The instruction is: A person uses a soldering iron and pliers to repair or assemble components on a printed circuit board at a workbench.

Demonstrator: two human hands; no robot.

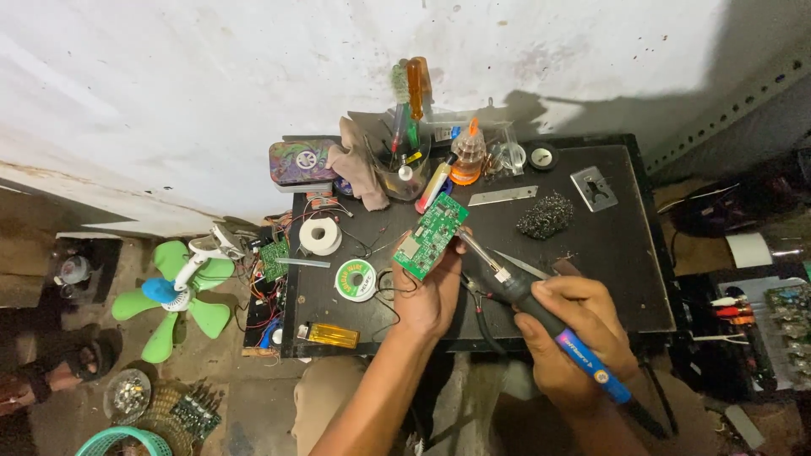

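Your left hand (429, 297) pinches the green circuit board (431, 235) above the front middle of the black worktop (621, 253). Your right hand (568, 331) is wrapped tight around the soldering iron (541, 314), its tip at the board's edge. A slip could burn your fingers. The board is flat, tilted, with small parts on it.

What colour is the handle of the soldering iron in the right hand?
Black grip turning blue toward the cord end, on the soldering iron held by the right hand; head view.

Electronics repair workshop, cluttered workbench (608, 253), screwdrivers (416, 89), solder spool (320, 236), spare circuit boards (196, 412)
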